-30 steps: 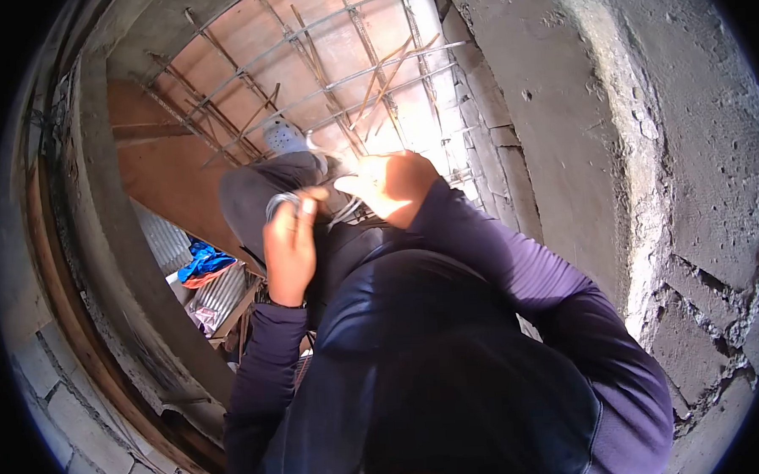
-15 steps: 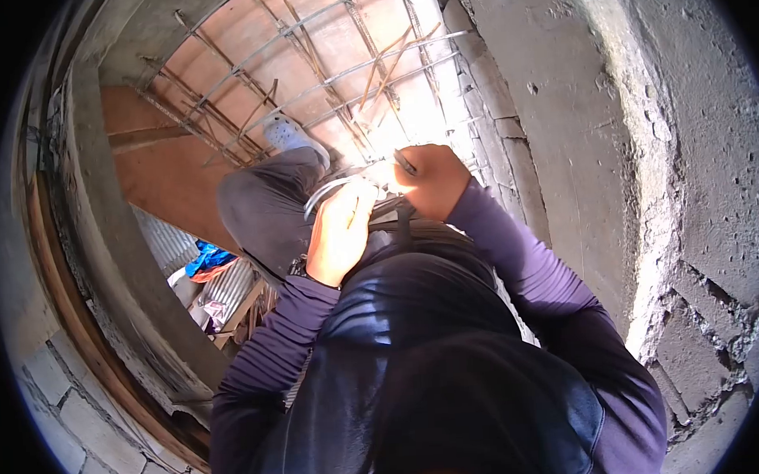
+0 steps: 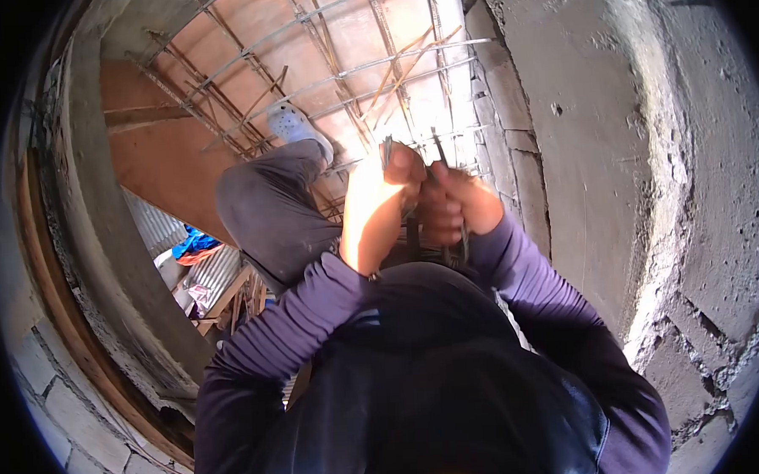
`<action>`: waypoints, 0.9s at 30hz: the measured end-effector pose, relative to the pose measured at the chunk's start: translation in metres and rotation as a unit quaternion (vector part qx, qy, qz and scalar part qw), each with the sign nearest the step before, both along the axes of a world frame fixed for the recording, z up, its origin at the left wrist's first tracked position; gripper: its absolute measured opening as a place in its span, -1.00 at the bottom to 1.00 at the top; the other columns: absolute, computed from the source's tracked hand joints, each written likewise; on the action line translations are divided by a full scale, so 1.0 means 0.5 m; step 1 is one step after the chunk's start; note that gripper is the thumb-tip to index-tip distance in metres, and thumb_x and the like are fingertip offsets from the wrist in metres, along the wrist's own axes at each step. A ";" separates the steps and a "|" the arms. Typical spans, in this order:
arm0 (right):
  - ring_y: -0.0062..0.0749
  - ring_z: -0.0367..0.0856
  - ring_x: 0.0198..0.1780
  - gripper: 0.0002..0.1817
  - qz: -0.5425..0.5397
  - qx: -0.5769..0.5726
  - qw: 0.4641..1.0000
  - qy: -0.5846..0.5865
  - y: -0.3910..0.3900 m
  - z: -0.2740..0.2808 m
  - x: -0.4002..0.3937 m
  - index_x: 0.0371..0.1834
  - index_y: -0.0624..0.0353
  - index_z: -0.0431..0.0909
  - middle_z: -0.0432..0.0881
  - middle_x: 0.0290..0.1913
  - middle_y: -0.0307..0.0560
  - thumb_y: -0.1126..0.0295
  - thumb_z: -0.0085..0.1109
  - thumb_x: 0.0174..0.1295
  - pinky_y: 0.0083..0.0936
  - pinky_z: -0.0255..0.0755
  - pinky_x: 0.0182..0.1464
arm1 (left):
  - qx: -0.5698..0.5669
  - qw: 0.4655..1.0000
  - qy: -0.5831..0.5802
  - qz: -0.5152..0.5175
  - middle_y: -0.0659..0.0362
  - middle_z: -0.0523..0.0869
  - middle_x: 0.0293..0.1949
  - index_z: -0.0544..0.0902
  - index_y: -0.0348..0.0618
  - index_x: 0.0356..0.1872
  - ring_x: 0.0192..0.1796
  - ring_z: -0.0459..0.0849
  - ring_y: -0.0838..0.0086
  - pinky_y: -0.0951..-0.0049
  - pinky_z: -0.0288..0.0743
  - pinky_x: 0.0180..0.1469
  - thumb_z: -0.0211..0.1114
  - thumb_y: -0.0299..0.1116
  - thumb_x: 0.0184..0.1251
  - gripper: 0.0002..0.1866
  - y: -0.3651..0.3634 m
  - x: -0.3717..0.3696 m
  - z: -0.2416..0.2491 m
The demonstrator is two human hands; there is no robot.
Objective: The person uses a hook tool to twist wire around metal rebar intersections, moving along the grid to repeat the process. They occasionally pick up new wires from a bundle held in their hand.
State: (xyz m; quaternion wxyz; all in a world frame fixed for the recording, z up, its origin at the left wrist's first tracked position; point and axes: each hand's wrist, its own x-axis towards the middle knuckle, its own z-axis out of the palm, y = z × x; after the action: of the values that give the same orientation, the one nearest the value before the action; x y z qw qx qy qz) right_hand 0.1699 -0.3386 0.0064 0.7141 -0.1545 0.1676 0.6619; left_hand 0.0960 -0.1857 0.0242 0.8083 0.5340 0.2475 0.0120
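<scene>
My left hand (image 3: 376,205) and my right hand (image 3: 451,205) are pressed together in front of my chest, above the rebar grid (image 3: 330,78). Both hands are closed on thin grey tie wires (image 3: 387,148). Wire ends stick up past my fingers and hang down below my right hand. My left hand is in bright sun, and my right hand is in shade. Purple sleeves cover both arms. Part of the wire is hidden inside my fists.
The rebar lies over brown plywood formwork (image 3: 243,31). My bent leg in grey trousers (image 3: 268,208) ends in a white clog (image 3: 288,122) on the bars. A rough concrete wall (image 3: 612,142) stands close on the right. At left are a concrete beam (image 3: 99,207), corrugated sheets (image 3: 155,230) and blue cloth (image 3: 195,242) below.
Both hands have moved to the right and come together. My left hand swung over from beside my knee with the wire, and its fingers now meet my right hand.
</scene>
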 end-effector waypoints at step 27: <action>-0.59 0.45 -0.53 -0.46 0.231 -0.449 0.840 -0.199 -0.133 -0.732 -0.033 0.38 0.08 0.42 0.54 -0.35 -0.25 0.41 0.09 0.29 -0.51 0.36 -0.60 | 0.017 0.948 0.233 0.218 0.10 0.80 -0.39 0.70 -0.18 -0.24 -0.53 0.58 0.52 0.53 0.45 -0.42 0.13 -0.52 0.45 -0.85 0.325 0.037 -0.994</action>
State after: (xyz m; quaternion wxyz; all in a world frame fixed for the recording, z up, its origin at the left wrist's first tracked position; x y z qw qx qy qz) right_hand 0.1536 -0.4052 -0.3595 0.4108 -0.6212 0.2601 0.6145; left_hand 0.1147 -0.0230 -0.4728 0.6968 0.4685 0.5390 0.0671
